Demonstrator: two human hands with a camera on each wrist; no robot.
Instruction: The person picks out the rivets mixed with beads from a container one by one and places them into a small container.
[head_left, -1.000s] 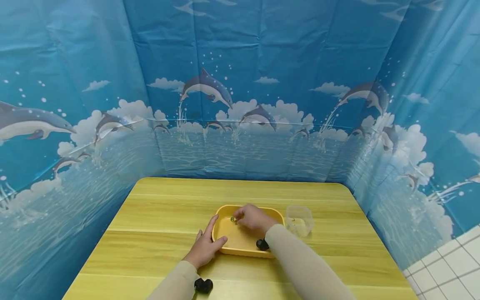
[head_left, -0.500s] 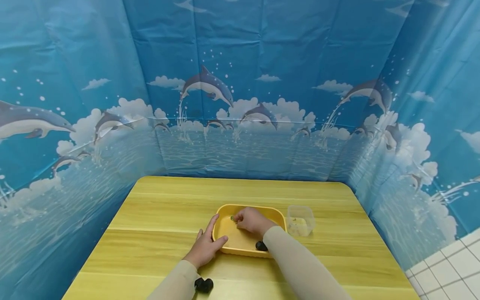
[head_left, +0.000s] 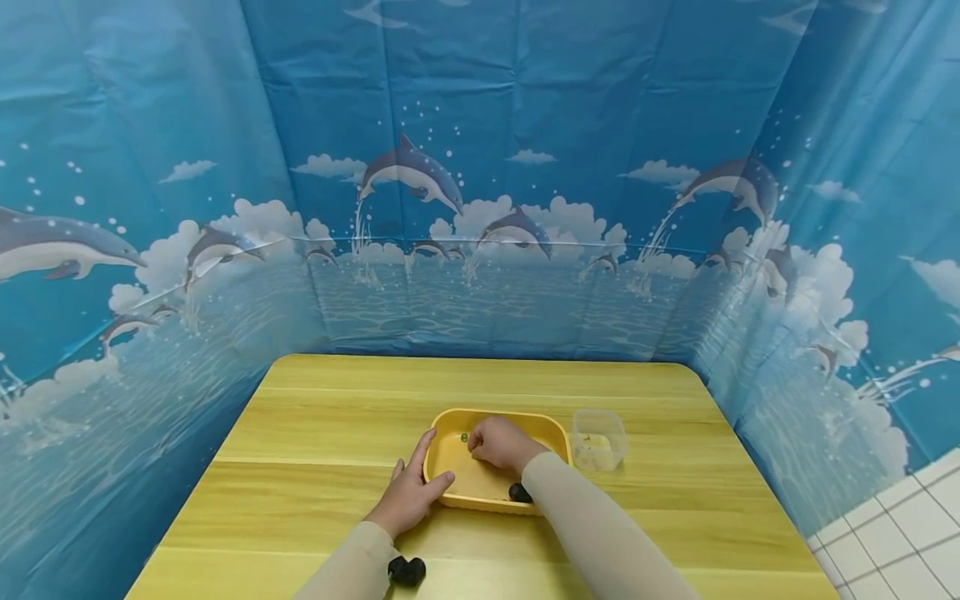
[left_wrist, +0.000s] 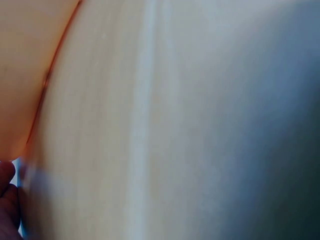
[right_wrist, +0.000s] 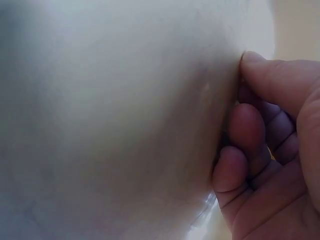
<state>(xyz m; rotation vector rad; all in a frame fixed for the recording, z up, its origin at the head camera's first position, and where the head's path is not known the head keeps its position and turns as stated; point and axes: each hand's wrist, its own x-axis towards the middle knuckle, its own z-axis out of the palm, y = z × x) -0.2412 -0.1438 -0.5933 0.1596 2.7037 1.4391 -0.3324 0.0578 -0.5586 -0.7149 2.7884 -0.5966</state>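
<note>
My right hand (head_left: 504, 442) reaches into a yellow-orange tray (head_left: 487, 505), fingers curled downward near its left end. In the right wrist view, the thumb (right_wrist: 280, 77) and fingertips draw together in a pinch; the small dark piece at their tips is hidden by them. Just left of these fingers, a small round greenish thing (head_left: 464, 437) lies on the tray's floor. My left hand (head_left: 407, 498) rests at the tray's front left corner, its long fingers along the left rim and its thumb at the front rim. Part of the tray's wall (left_wrist: 30, 75) shows in the left wrist view.
Right of the tray stands a clear plastic box (head_left: 600, 442) with tiny bits inside. Both sit on a yellow wood-grain table (head_left: 315, 433). A blue dolphin curtain (head_left: 480, 308) surrounds the table's back and sides. A black wrist camera (head_left: 407, 572) is at the left wrist.
The right hand's fingers have curled in over the small dark pieces that showed at its fingertips; these are now out of sight. The left hand and tray have stayed put.
</note>
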